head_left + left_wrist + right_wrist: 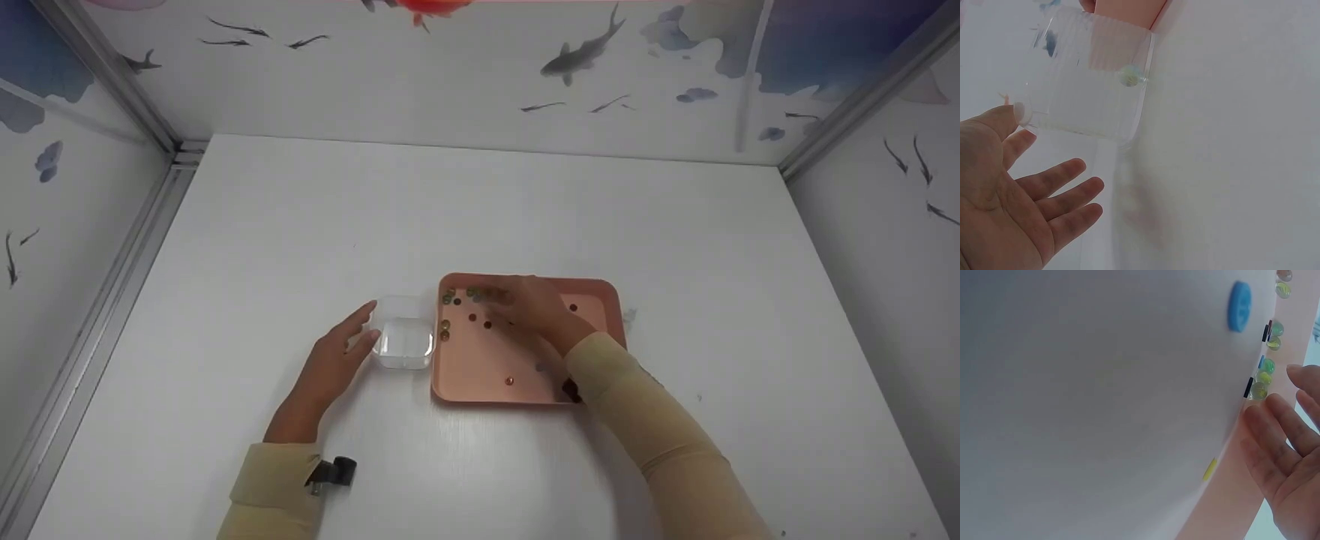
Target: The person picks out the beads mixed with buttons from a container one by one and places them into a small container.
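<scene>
My left hand (334,361) touches the left side of a clear plastic box (405,341) with thumb and fingertips, its fingers fairly straight. In the left wrist view the thumb presses the wall of the box (1086,107), and the other fingers spread below. A greenish glass marble (1129,76) shows through the clear wall. Over a pink tray (480,367), my right hand (534,306) reaches to its far side. In the right wrist view its loosely extended fingers lie beside a row of glass marbles (1259,390), with nothing gripped. The head view partly hides its fingertips.
Several buttons lie in the tray, among them a blue button (1239,306) and a yellow one (1210,469). More marbles (445,330) sit along the tray's left wall. The box stands against the tray's left side on a white table (480,217), with patterned panels around.
</scene>
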`<state>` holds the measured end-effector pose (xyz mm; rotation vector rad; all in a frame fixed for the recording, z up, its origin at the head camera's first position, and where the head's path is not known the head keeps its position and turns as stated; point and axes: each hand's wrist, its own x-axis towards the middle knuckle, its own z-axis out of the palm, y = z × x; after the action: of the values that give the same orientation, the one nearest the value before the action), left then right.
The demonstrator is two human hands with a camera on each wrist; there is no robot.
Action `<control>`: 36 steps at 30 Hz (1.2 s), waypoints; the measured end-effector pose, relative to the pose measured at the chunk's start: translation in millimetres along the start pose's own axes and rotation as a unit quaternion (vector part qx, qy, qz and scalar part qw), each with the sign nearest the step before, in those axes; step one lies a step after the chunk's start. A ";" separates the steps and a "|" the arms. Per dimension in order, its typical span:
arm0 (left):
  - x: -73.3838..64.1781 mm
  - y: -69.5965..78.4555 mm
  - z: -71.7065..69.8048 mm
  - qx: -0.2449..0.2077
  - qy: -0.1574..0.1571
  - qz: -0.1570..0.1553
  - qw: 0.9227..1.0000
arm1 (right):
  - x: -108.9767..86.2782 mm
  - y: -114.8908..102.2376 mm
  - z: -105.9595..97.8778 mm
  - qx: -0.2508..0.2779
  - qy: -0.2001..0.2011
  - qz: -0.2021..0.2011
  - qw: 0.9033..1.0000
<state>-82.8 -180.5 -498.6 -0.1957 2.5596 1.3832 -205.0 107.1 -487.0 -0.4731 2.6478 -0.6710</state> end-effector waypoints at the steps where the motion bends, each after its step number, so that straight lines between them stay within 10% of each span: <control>1: 0.0 0.2 0.0 0.001 0.000 0.000 1.000 | -0.2 -0.2 0.1 0.002 0.001 -0.001 1.000; 36: 0.0 -2.4 -1.1 0.006 -0.003 0.004 1.000 | 2.0 -7.0 6.4 -0.058 0.023 -0.004 0.998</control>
<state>-82.5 -182.7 -500.0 -0.1808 2.5657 1.3696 -202.4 98.0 -489.1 -0.5058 2.7410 -0.5375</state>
